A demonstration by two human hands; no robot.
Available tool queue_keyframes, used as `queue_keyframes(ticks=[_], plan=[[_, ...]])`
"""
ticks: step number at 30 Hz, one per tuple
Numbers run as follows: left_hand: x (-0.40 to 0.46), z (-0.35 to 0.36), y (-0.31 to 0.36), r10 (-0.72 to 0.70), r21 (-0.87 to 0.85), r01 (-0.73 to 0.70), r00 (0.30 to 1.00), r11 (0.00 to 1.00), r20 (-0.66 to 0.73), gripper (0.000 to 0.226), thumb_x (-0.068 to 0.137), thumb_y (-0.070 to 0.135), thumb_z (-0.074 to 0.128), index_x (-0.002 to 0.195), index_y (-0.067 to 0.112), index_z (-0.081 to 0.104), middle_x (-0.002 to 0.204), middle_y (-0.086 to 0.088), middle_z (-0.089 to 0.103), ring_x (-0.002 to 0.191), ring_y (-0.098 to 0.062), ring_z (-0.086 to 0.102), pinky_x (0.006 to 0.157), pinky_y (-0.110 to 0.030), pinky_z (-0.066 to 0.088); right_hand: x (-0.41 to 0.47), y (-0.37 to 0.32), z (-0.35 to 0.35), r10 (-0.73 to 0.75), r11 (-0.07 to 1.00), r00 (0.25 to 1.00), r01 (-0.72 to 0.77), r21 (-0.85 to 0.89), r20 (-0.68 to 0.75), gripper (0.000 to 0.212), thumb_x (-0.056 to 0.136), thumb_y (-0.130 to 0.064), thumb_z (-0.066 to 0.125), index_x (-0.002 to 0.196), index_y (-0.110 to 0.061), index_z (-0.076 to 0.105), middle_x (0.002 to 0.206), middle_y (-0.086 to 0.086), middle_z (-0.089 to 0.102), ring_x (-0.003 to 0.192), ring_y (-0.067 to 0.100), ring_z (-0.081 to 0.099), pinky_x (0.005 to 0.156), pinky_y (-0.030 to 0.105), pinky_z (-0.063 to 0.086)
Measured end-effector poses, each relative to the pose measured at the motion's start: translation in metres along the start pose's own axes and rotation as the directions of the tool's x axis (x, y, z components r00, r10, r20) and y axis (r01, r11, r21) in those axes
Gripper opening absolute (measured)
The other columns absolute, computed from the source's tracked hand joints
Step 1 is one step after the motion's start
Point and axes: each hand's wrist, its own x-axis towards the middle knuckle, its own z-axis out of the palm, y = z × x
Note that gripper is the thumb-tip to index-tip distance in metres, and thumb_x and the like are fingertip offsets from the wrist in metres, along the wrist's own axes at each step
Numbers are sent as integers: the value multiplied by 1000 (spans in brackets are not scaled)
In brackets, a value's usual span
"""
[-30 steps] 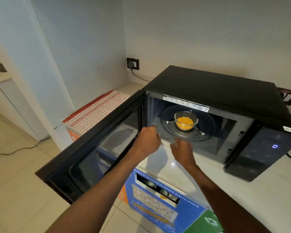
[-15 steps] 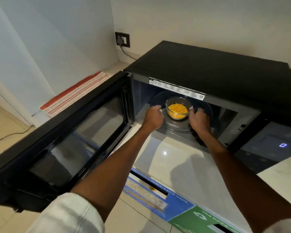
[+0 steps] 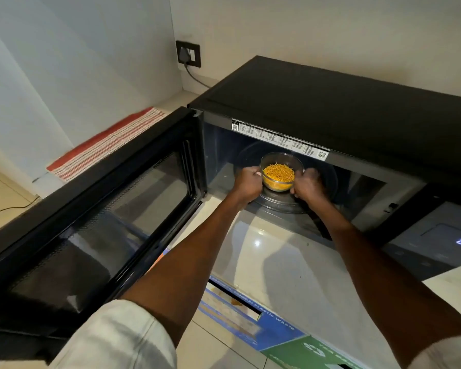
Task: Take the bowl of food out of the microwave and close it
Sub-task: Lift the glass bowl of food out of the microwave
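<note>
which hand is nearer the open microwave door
Left. The left hand grips the bowl's door-side; the right hand grips its far side from the door.

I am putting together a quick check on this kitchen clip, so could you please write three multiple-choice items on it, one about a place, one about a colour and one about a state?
1. Where is the bowl?
A. On top of the microwave
B. Inside the microwave, above the round glass plate
C. On the floor

2. What colour is the food in the bowl?
A. Green
B. White
C. Yellow-orange

3. How does the microwave door stand?
A. Swung open to the left
B. Shut
C. Taken off

Answers:
1 B: the bowl sits in the opening of the microwave, over the glass plate.
2 C: the shreds in the clear bowl are yellow-orange.
3 A: the door hangs wide open while the left hand and the right hand clasp the bowl's sides.
</note>
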Motion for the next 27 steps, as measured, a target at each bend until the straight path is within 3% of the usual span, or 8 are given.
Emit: queue_keyframes(ticks=[3,5,9,13,16,20,23,27], plan=[[-4,-3,-3,-13,-84,14,1000,996,3,31,99,5,39,113,4,68,98,-12,65,95,-21,59,90,-38,52,-11,-5,-1,-6,1000,1000,6,-16,20,33,98,-31,35,90,-7,56,56,2,61,44,10,57,42,22,36],[-7,-8,-5,-31,-130,29,999,991,-18,29,99,8,42,100,14,71,99,-13,67,102,-27,63,100,-50,49,-20,-8,-2,-9,1000,1000,9,-13,20,31,97,-31,35,96,-6,55,60,3,63,48,11,58,43,23,38],[-16,-23,-3,-59,-175,38,992,984,-111,34,95,10,47,70,23,66,92,-18,70,95,-32,67,98,-56,49,-44,-20,-5,-57,998,998,57,-1,-33,37,93,-24,38,88,2,65,52,2,61,33,6,54,34,16,37],[-40,-44,5,-67,-210,36,988,977,-140,32,96,11,47,74,24,65,97,-17,70,101,-33,67,95,-47,52,-79,-37,-7,-162,987,986,162,-6,-39,39,92,-21,41,86,10,64,74,26,68,64,33,66,63,43,57],[-64,-62,8,-71,-255,33,988,966,-140,22,94,10,47,84,12,67,85,-16,60,83,-23,55,77,-37,45,-109,-46,-8,-189,978,982,187,-95,-9,41,95,-25,39,85,7,62,81,25,66,79,37,65,72,40,55],[-101,-82,5,-108,-351,55,985,935,-132,23,95,8,49,79,8,66,87,-16,61,85,-24,56,79,-39,49,-148,-59,-6,-224,972,973,218,-92,-55,46,94,-24,38,71,3,68,59,16,67,57,26,64,62,30,53],[-128,-94,8,-124,-374,57,979,926,-159,27,94,7,51,71,11,66,88,-15,64,85,-23,57,87,-44,54,-180,-67,-7,-253,966,963,246,-75,-95,49,96,-24,42,54,-7,60,37,-3,52,33,3,53,41,13,33],[-160,-110,18,-81,-325,6,972,946,-219,21,94,10,53,90,4,73,89,-14,70,85,-26,64,90,-46,57,-219,-77,-11,-234,972,967,231,-37,-98,56,96,-28,42,48,-5,60,31,-3,52,28,1,50,46,20,36]])
